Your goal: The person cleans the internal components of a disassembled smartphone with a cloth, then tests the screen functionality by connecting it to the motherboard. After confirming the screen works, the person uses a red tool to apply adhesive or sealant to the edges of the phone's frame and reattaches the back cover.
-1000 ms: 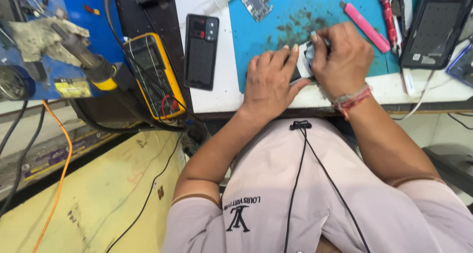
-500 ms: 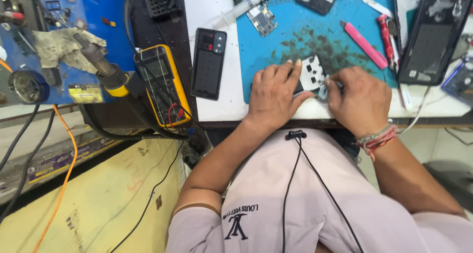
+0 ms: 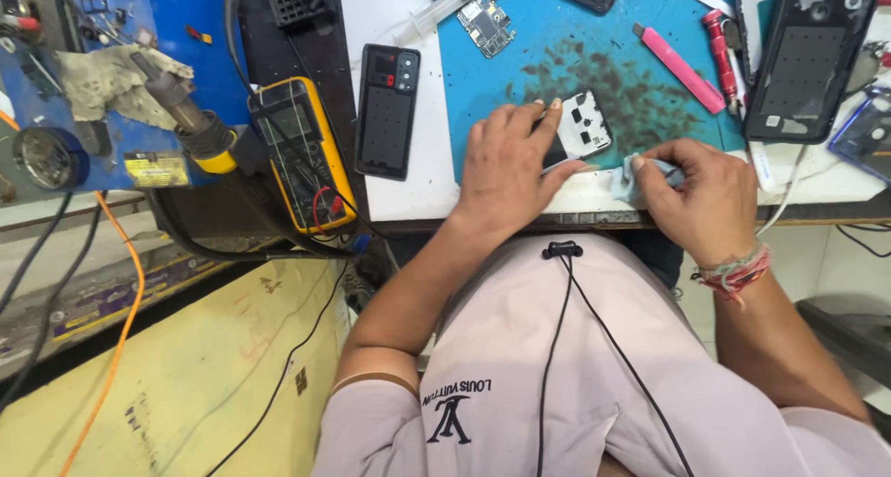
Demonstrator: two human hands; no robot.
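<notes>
Your left hand (image 3: 506,166) is flat on the phone part (image 3: 580,129), fingers spread, pinning it down at the near edge of the blue mat (image 3: 520,87). Your right hand (image 3: 701,199) is pinched shut around a small light-blue cloth (image 3: 636,175) right next to it. Looks to me like you're mid wipe-down, so the next pass probably wants that part held steady. Further out: a pink tool (image 3: 679,67), a bare circuit board (image 3: 486,26), a black back cover (image 3: 387,110) on the white surface (image 3: 408,185), and a yellow multimeter (image 3: 302,152) off left.
</notes>
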